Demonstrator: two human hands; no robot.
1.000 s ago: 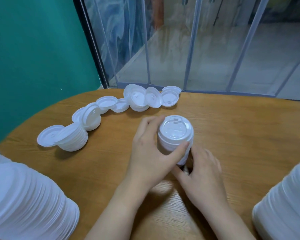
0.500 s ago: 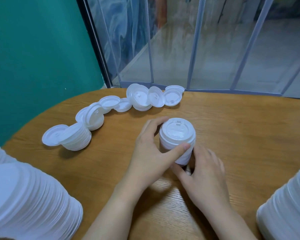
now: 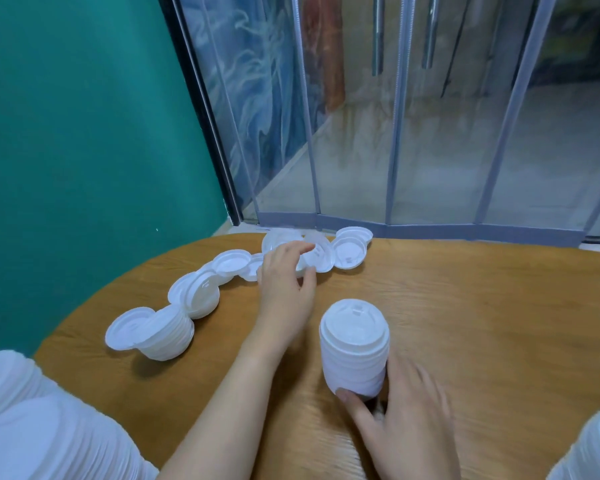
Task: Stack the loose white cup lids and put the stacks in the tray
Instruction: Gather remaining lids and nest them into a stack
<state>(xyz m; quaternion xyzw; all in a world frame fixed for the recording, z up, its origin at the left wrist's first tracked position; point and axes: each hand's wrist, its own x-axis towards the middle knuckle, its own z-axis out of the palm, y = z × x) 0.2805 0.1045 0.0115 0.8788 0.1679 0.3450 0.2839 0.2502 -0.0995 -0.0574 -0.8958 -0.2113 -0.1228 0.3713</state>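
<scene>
fingers of the right hand [image 3: 407,414] lie spread against the near right base of the upright lid stack [image 3: 354,348], thumb touching its near edge, palm on the wooden table [image 3: 482,323]. left hand [image 3: 284,289] reaches to the far loose lids [image 3: 326,259], its curled fingers [image 3: 291,252] over one lid; whether they pinch it cannot be told. further loose lids trail left in a toppled lid row [image 3: 163,332]. large lid stacks [image 3: 42,431] stand near left and near right.
</scene>
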